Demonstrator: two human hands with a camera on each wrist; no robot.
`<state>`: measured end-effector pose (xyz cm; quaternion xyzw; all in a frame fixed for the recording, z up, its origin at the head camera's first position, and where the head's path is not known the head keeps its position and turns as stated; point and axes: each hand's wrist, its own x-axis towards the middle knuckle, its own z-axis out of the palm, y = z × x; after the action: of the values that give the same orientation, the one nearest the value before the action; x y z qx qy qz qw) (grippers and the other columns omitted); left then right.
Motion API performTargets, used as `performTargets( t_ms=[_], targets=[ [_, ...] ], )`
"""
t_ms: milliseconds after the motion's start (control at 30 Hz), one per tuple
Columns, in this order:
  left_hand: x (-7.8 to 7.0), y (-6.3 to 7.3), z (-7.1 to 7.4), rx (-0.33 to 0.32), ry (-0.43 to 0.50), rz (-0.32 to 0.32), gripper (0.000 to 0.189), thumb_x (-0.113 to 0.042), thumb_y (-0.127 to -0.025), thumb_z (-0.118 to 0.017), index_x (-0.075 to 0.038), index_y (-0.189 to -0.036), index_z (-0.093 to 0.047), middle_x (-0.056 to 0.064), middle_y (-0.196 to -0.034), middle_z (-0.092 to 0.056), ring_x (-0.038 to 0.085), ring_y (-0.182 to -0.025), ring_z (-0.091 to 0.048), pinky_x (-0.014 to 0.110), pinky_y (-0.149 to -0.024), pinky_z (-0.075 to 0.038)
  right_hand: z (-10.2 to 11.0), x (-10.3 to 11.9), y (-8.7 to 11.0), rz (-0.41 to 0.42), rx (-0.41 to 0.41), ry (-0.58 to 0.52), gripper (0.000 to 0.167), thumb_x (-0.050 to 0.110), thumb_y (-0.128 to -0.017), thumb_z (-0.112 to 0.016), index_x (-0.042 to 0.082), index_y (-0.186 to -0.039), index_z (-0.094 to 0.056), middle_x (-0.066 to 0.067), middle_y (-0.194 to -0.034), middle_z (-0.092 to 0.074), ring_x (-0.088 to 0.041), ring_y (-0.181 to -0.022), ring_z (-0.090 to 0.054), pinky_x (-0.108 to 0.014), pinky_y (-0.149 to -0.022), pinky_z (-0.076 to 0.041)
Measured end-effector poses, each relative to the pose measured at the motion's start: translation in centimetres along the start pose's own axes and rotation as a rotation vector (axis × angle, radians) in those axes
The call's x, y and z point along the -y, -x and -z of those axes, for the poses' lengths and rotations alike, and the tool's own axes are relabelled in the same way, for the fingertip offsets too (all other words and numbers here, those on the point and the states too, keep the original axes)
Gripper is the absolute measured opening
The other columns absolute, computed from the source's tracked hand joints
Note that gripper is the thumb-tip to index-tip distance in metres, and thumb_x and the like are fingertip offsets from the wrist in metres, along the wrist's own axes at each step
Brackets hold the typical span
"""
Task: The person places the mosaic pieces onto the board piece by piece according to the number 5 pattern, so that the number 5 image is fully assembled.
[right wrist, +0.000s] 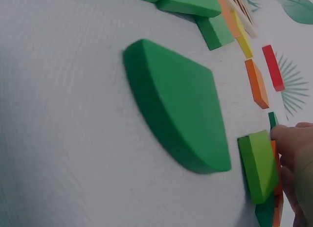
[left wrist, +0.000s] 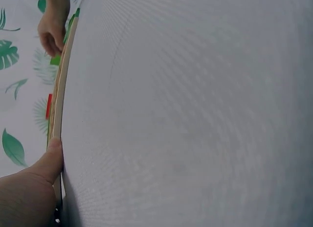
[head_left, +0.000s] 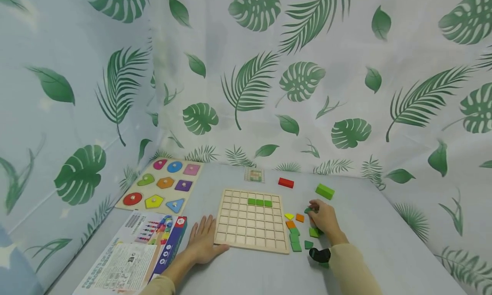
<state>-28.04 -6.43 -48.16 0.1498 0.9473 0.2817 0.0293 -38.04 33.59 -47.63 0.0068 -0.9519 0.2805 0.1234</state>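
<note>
A wooden grid board (head_left: 238,226) lies on the table with three light green squares (head_left: 259,202) in a row near its far edge. My left hand (head_left: 203,243) rests on the table at the board's left side, fingers straight, the thumb touching the board's near corner. Right of the board, my right hand (head_left: 324,218) pinches a small dark green piece (head_left: 307,210) at the fingertips, low over loose coloured pieces. A dark green piece with a curved side (right wrist: 178,109) looms large in the right wrist view, beside a light green piece (right wrist: 259,166) near the fingers.
Behind the board lie a patterned card (head_left: 254,174), a red block (head_left: 286,182) and a light green block (head_left: 325,191). At left are a knobbed shape puzzle (head_left: 153,188) and a printed box (head_left: 134,252). Orange pieces (head_left: 300,217) and several green ones lie right of the board.
</note>
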Motion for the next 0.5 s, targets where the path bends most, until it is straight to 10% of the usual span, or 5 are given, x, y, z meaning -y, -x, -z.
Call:
performTargets(
  t_ms=[500],
  targets=[
    [0.5,0.0,-0.4,0.000,-0.011,-0.002,0.097,-0.055,-0.086,-0.058,0.008,-0.146,-0.017,0.026,-0.153,-0.010,0.040,-0.141,0.001,0.054,-0.110,0.006,-1.6,1.8,-0.9,0.028,0.029,-0.026,0.032,0.004,-0.086,-0.065,-0.002,-0.117,-0.058,-0.015,-0.105,-0.065,-0.028,-0.094,-0.059,-0.045,-0.089,-0.048]
  ],
)
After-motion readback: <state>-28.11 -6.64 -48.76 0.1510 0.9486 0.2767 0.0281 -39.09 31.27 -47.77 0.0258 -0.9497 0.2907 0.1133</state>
